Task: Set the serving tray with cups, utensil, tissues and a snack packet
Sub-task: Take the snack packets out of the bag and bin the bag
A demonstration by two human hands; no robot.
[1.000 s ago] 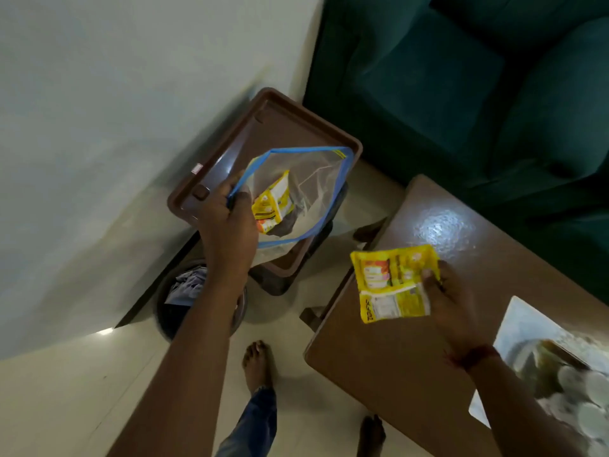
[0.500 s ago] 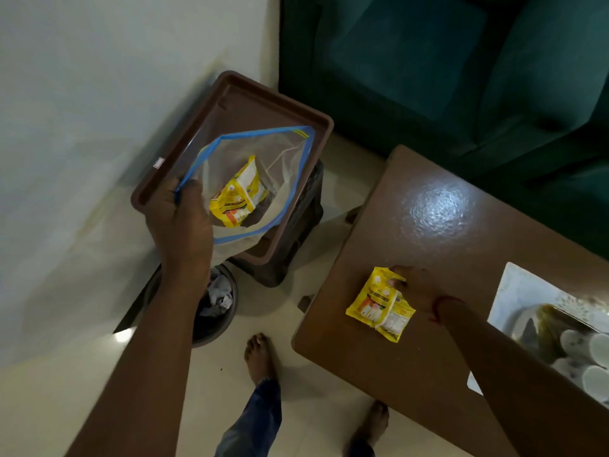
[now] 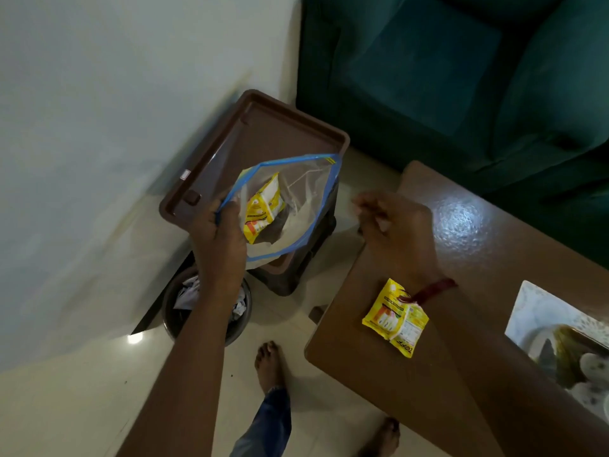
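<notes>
**Snack packet on the table, second packet in the bag**

One yellow snack packet [image 3: 395,316] lies flat on the brown table [image 3: 494,252] near its left corner. It sits directly below the right wrist and well apart from the fingers of either hand. A red thread [image 3: 435,288] tied round that wrist crosses the packet's upper edge.

The right hand [image 3: 392,222] hangs above the table's far-left edge, back upward. Its fingers are loosely bent and blurred, and nothing is seen in them.

A second packet [image 3: 263,209], also yellow, stands tilted inside a clear zip bag [image 3: 296,199] with a blue seal strip. The left hand [image 3: 219,232] grips the bag's near rim, fingers curled round the blue strip, and the mouth gapes wide. This packet lies just beside the left fingers, separated from them by the plastic.

Count: two packets, one bag, two hands.

The bag hangs over a brown tray [image 3: 270,133] that rests on a dark stand by the wall. Below it on the floor stands one round bin [image 3: 171,321] holding crumpled paper. A white tray [image 3: 534,301] at the table's right edge carries pale cups [image 3: 590,369], too cropped to count. Two bare feet [image 3: 268,364] stand on the tiled floor, and a teal sofa [image 3: 461,77] fills the background.
</notes>
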